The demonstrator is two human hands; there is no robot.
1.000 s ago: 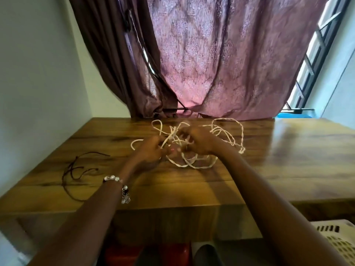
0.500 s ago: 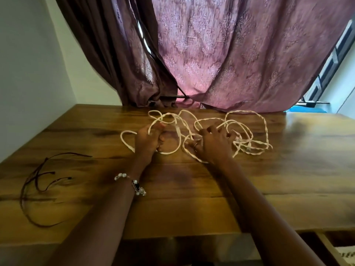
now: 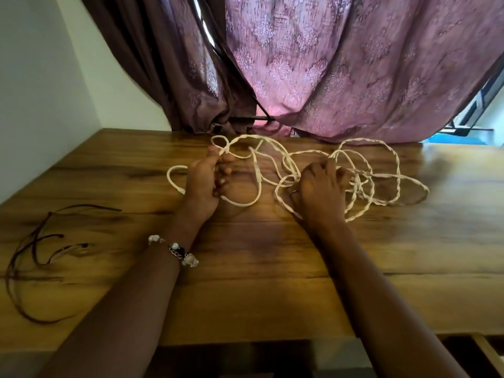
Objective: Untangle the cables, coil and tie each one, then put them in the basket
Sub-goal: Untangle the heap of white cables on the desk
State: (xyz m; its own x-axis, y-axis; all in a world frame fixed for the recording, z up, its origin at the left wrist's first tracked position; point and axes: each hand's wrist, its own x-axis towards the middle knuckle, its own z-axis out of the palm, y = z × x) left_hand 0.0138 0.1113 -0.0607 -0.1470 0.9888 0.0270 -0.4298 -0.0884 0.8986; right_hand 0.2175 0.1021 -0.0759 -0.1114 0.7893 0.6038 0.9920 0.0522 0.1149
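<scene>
A tangle of white cables (image 3: 351,170) lies spread across the far middle of the wooden table (image 3: 259,268), partly twisted together on the right. My left hand (image 3: 204,178) grips a strand at the tangle's left end, with loops running out on both sides of it. My right hand (image 3: 321,186) has its fingers curled into the denser knot on the right. A thin dark cable (image 3: 35,249) lies loose at the table's left edge. The basket is out of view.
A purple patterned curtain (image 3: 327,64) hangs down to the table's far edge. A white wall (image 3: 41,77) borders the left side. A window frame (image 3: 480,105) shows at the far right. Bare wood lies between my forearms and the near edge.
My hands have moved apart, the left going left and the right going right, and the white tangle is stretched wider across the table. The view has tilted so the basket no longer shows.
</scene>
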